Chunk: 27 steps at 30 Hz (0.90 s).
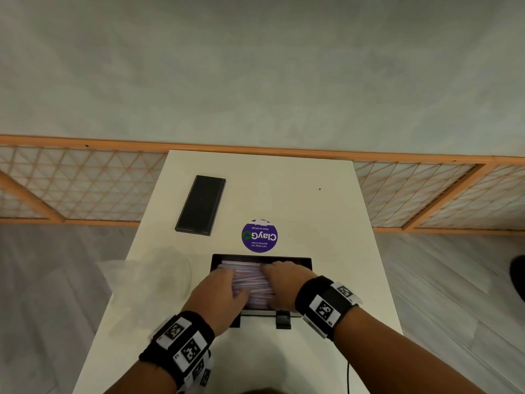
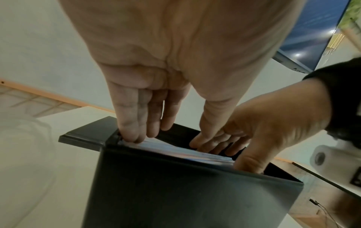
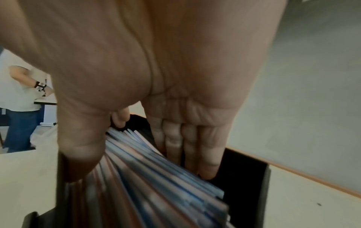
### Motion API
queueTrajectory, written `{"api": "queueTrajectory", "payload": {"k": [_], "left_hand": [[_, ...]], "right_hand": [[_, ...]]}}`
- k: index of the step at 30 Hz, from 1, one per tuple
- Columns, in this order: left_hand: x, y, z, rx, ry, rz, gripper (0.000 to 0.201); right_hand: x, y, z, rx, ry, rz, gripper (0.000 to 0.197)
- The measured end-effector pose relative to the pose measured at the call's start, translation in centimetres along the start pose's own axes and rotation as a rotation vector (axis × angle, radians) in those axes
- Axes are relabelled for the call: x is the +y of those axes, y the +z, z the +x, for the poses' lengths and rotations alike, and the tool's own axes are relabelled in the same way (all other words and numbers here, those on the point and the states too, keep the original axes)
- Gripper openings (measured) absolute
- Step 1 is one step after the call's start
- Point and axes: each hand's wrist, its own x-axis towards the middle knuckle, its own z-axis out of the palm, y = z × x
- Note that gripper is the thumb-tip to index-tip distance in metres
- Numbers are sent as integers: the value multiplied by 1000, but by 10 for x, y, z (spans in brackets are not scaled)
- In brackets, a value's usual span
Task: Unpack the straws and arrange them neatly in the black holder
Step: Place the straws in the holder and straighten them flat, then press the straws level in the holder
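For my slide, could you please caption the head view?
Both hands, left hand and right hand, settle wrapped straws into the black holder.

A plain white rectangular table stands against a pale grey-green plaster wall. An orange wooden lattice screen runs along the wall's base behind the table, and grey plank flooring flanks the table.
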Motion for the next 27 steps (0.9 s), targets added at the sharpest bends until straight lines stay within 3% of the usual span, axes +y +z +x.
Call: {"api": "queueTrajectory", "payload": {"k": [7,13,16,23,27], "left_hand": [[-3,9,-5,-54,13,27,30],[-2,6,-4,-58,9,17,37],[-3,2,-4,-30,29,11,32],[-8,-7,2,23,39,55,21],[-7,2,6,-57,128,178,24]], "right_hand": [[0,-8,21,-165,90,-10,62],[-3,-21,23,-224,63,-59,61],[2,-27,11,-158,26,-63,61],[11,-27,-24,147,-13,-111,32],[8,-3,-29,114,-2,-93,26]]}}
